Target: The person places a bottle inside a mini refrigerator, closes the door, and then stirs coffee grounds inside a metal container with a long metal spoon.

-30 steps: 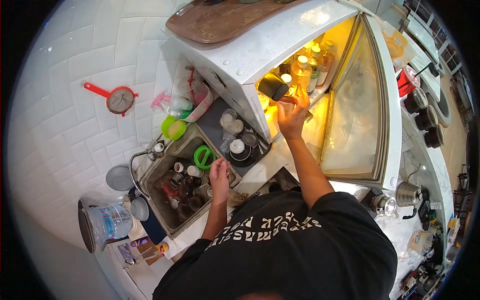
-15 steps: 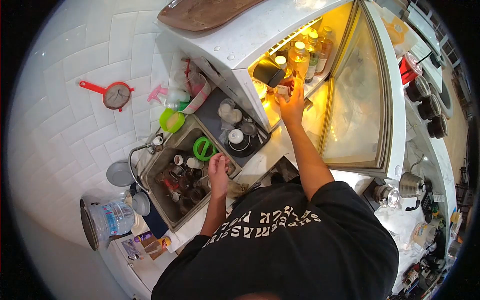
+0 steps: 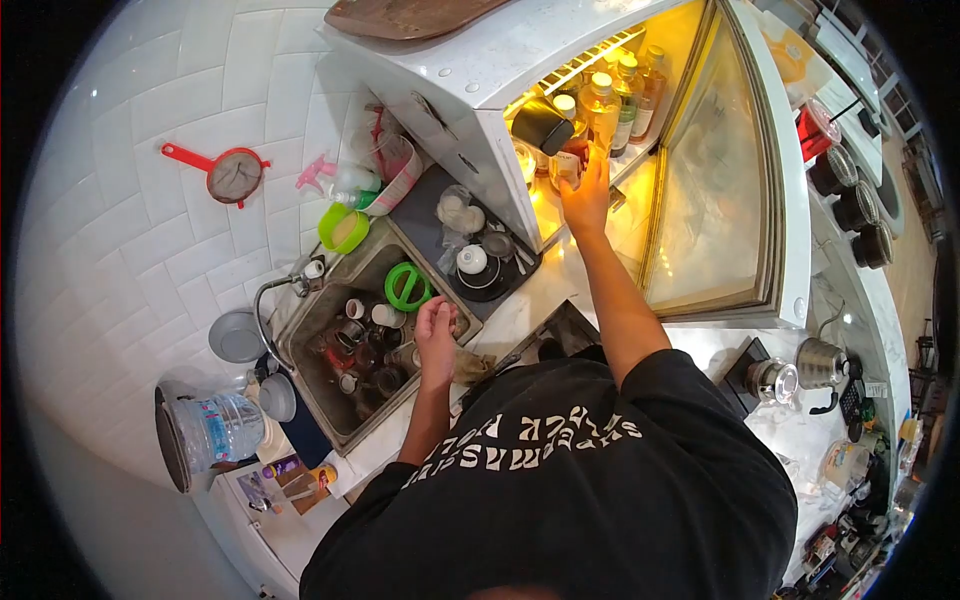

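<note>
My right hand [image 3: 586, 195] reaches into the lit fridge [image 3: 455, 65], thumb and fingers around a small labelled bottle [image 3: 566, 164] of reddish-amber liquid. Part of that bottle is hidden by the hand. Close behind it stand a taller amber bottle [image 3: 600, 110] with a pale cap and more capped bottles [image 3: 650, 95]. A dark, box-like object [image 3: 541, 125] is just left of the hand. My left hand [image 3: 436, 325] hovers at the sink's right edge with its fingers curled in, and nothing shows in it. Beside it is a green ring-shaped item [image 3: 407, 288].
The fridge's glass door [image 3: 715, 190] stands wide open on the right. Cups and jars fill part of the sink [image 3: 345, 435], with a curved faucet [image 3: 262, 320] on its left. A dark tray [image 3: 425, 205] holds dishes. Metal kettles [image 3: 820, 365] stand on the right counter.
My right hand has shifted slightly upward in the fridge, and more of the labelled bottle shows upright by its fingers. The left hand stays curled near the sink. The view has shifted slightly.
</note>
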{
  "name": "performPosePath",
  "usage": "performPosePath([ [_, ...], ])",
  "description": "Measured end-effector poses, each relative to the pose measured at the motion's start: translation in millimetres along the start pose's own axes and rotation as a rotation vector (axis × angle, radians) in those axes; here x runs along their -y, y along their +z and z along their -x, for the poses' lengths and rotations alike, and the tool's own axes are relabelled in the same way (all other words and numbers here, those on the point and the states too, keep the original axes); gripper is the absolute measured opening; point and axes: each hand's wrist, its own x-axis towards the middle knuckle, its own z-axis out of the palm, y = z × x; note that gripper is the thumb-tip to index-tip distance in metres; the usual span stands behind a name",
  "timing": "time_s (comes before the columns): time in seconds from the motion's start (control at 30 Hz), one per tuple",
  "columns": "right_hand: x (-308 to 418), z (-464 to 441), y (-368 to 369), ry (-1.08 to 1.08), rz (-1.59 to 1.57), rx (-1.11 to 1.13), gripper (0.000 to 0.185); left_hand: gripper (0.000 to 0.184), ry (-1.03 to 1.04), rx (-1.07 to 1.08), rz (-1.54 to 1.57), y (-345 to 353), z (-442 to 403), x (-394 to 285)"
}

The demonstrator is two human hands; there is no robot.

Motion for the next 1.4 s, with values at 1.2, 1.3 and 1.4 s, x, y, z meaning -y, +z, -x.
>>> performPosePath([
  [1.2,17.8,164.4,-255.8,0.246,0.157,0.166,0.062,0.027,-0.020,0.270,-0.060,72.0,-11.6,3.5],
  [1.3,20.4,160.4,-245.8,0.265,0.133,0.225,0.064,0.027,-0.020,0.254,-0.056,67.2,-9.6,5.8],
  [1.4,32.3,151.1,-226.6,0.265,0.109,0.277,0.060,0.027,-0.014,0.246,-0.039,64.6,-8.9,11.2],
])
